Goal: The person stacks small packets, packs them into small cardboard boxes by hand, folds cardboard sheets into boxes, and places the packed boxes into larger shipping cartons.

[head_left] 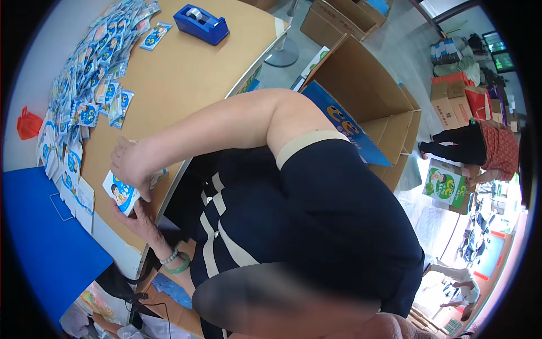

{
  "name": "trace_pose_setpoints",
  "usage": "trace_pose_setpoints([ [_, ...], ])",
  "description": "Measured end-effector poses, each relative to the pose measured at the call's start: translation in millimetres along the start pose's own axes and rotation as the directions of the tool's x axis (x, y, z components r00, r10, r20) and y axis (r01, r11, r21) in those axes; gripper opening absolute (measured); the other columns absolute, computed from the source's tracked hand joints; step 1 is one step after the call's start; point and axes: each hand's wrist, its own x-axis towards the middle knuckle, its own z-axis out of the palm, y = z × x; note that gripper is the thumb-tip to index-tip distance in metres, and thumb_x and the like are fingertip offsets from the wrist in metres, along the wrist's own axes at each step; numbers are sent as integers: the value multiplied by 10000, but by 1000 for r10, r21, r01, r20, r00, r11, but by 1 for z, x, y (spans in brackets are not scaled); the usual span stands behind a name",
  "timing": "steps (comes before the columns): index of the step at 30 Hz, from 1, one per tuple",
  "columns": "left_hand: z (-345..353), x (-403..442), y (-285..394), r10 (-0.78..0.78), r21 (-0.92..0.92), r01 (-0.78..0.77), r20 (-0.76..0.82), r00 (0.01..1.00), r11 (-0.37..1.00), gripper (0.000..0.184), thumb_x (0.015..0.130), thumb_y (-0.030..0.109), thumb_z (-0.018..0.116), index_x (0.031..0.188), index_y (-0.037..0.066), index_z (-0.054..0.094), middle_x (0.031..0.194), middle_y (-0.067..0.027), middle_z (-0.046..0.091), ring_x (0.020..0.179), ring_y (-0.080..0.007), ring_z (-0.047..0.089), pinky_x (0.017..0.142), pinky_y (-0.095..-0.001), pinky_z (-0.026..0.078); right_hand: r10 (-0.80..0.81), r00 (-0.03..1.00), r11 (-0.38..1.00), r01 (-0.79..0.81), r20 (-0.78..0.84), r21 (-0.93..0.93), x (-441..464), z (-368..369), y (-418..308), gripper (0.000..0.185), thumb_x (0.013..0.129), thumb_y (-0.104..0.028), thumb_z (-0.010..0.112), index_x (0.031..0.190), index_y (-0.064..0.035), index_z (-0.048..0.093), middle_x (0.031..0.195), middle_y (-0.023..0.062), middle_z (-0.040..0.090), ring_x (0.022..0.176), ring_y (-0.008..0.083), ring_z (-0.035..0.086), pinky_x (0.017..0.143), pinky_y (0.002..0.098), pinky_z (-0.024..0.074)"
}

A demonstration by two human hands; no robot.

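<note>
Head view, my left hand gripping a blue-and-white packet, my right hand curled over it, grip unclear, tabletop beneath, heaped sachets, tape dispenser beyond.

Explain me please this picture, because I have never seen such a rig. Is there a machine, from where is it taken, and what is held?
There is no robot here, only a person's two bare hands. The single picture comes from a camera worn on that person's head, so we look down; the wide view appears curved and turned sideways. The left hand, wearing a green bangle on its wrist, grips a blue-and-white packet. The right hand lies over it, its grip partly hidden. On the tan table are a big pile of small packets and a blue tape dispenser.
</note>
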Motion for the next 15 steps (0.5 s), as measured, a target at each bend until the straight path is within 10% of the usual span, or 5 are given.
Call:
trace_pose_setpoints([
  [8, -16, 10, -12, 30, 111, -42, 110, 994, 993, 601, 954, 208, 648, 1455, 24, 369, 1388, -154, 439, 1217, -264, 493, 1014, -377, 445, 63, 997, 998, -63, -54, 3, 12, 24, -12, 916, 514, -518, 850, 1217, 13, 599, 1305, 228, 535, 1272, 363, 447, 1038, 555, 286],
  [10, -18, 9, -19, 52, 183, -76, 133, 990, 980, 598, 963, 231, 637, 1456, 24, 371, 1397, -162, 438, 1230, -274, 488, 1026, -389, 433, -25, 964, 975, -35, 266, 221, 15, 8, -1, 772, 493, -474, 850, 1084, -1, 696, 1211, 232, 607, 1223, 390, 506, 969, 588, 374],
  [15, 28, -11, 40, 137, 77, -156, 212, 968, 985, 568, 990, 277, 589, 1449, 14, 383, 1343, -191, 510, 1189, -270, 533, 1017, -383, 432, 220, 967, 972, -207, 128, -107, -41, -33, -15, 596, 583, -404, 802, 1100, -116, 728, 1127, 125, 677, 1182, 377, 543, 950, 556, 405],
])
